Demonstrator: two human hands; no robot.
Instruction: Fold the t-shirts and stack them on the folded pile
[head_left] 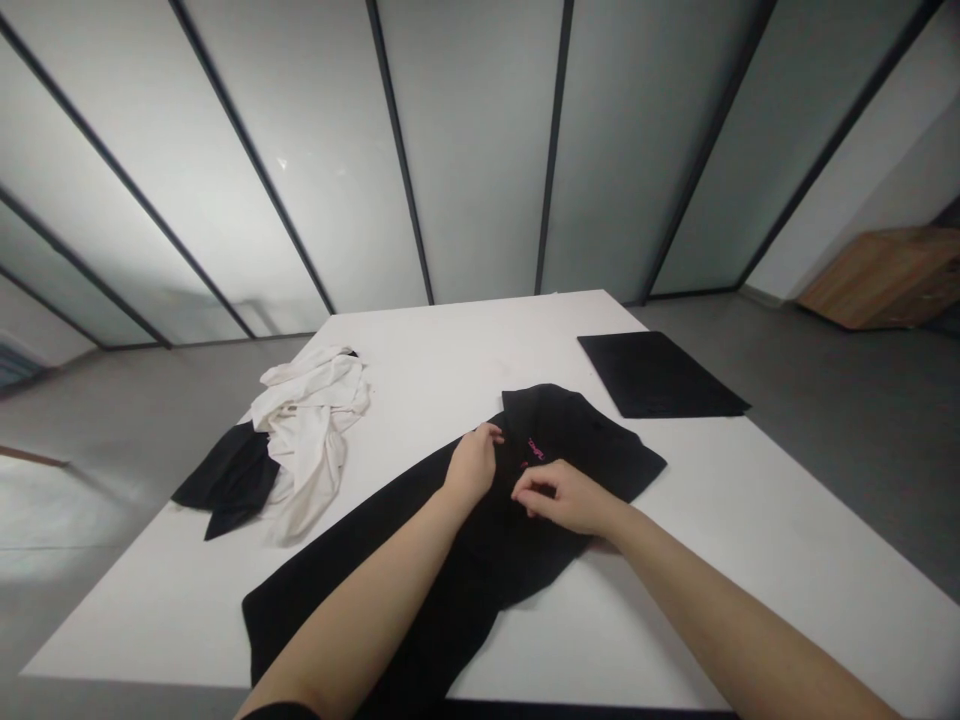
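Both hands rest on a long black garment (480, 570), apart but close together, with a narrow stretch of cloth between them. The left hand (471, 467) lies across the garment, its fingers reaching the upper edge near a small pink print (534, 452) too small to read. The right hand (559, 497) sits to its right, fingers curled down onto the cloth; whether they pinch a fold cannot be determined from this view.

Position: the garment lies diagonally on a white counter (450, 345), its wider end near the middle and its narrower length running to the near edge, where it passes out of view.

Handling: keep the palms low and the fingertips light. Work outward from the centre of the cloth, so that the fabric lies flat and no creases are dragged into it.

Count: two hands and four items on the counter. These are one spread black garment; one flat black panel (660, 372) at the far right, material unclear; one crumpled off-white garment (311, 430) at the left; and one crumpled black cloth (232, 475) touching it. One wooden cabinet (885, 280) stands beyond the counter on the right.
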